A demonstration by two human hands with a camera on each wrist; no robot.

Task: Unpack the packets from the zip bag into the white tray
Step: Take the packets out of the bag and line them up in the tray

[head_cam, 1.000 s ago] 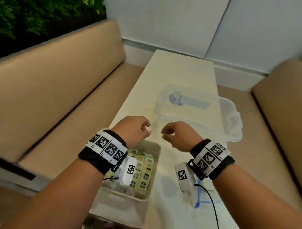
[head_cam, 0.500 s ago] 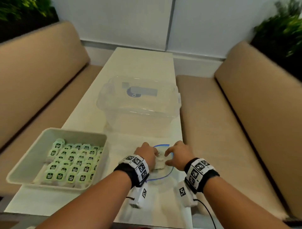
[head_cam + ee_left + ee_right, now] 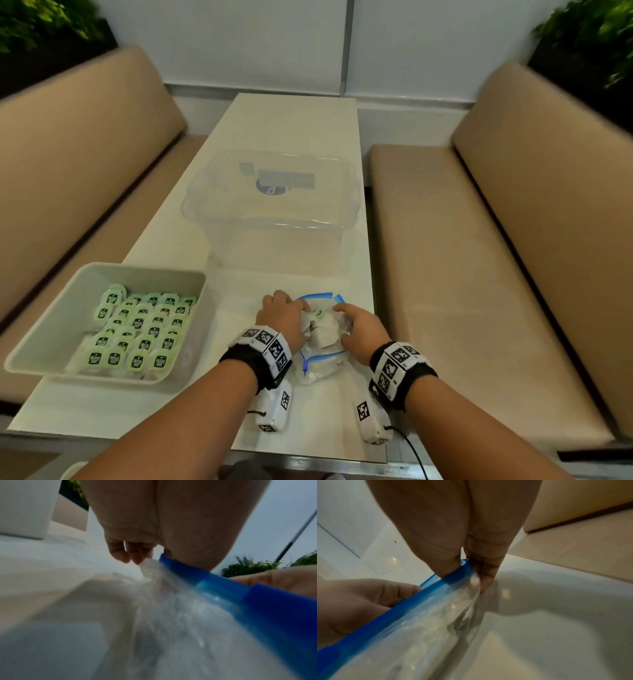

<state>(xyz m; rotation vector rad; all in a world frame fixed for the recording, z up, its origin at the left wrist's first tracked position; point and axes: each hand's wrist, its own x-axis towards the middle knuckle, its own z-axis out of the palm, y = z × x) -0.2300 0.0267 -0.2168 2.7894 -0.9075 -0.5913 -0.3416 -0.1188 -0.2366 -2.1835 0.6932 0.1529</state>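
Note:
The clear zip bag with a blue zip rim lies on the table near its front right. Its mouth is spread, and white packets with green labels show inside. My left hand grips the bag's left rim, fingers curled outside the plastic. My right hand pinches the right rim between thumb and fingers. The white tray stands to the left, apart from both hands, with several rows of green-labelled packets.
An open clear plastic bin stands just behind the bag in the middle of the narrow white table. Tan benches run along the left and the right. The table's right edge is close to the bag.
A second ago both hands hovered over the tray's far end. They came down to the zip bag and took its rim on each side; the mouth now stands wider.

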